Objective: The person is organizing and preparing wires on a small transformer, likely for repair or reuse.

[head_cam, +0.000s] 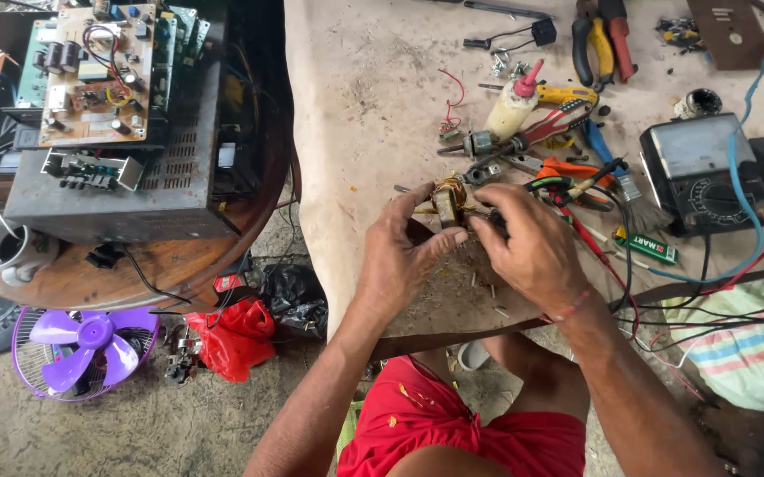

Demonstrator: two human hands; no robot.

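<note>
You are holding a small coil-wound part [448, 201], coppery and brassy, just above the near edge of the workbench [355, 132], between both hands. Your left hand [404, 252] is pinching it with thumb and fingers closed narrowly on its lower side, while your right hand [528, 243] is closing its fingertips on the other side; whether a tool sits in that hand is hard to tell. To do this well, you are best keeping the left grip firm but light, so the fine winding is not crushed, and steadying both wrists over the bench edge. Loose leads [576, 190] and the analogue meter [695, 177] are lying just beside your right hand, and the pliers [603, 40] are resting well apart at the far side.
</note>
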